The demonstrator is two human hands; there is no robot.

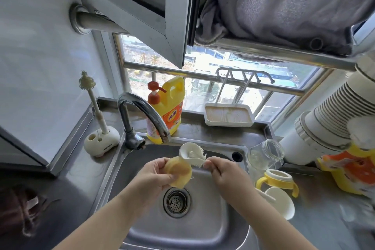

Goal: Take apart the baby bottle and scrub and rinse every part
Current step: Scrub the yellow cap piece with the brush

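Yellow cap [179, 171] held in left hand's [155, 174] curled grip over sink [182, 229] — right hand [225, 172] pinches white brush [192, 154].

Yellow cap [178, 171], white brush [192, 155] over sink [229, 227]

Daylight enters through the barred window [203, 79] behind the steel sink [182, 219]; outdoor view slightly overexposed. Soft glare on the curved chrome tap [142, 111] and sink basin. Left foreground dim, dark brown object [18, 209] there smeared. Strong wide-angle bending at edges; the stack of white paper cups [332, 103] at right blurred, stretched
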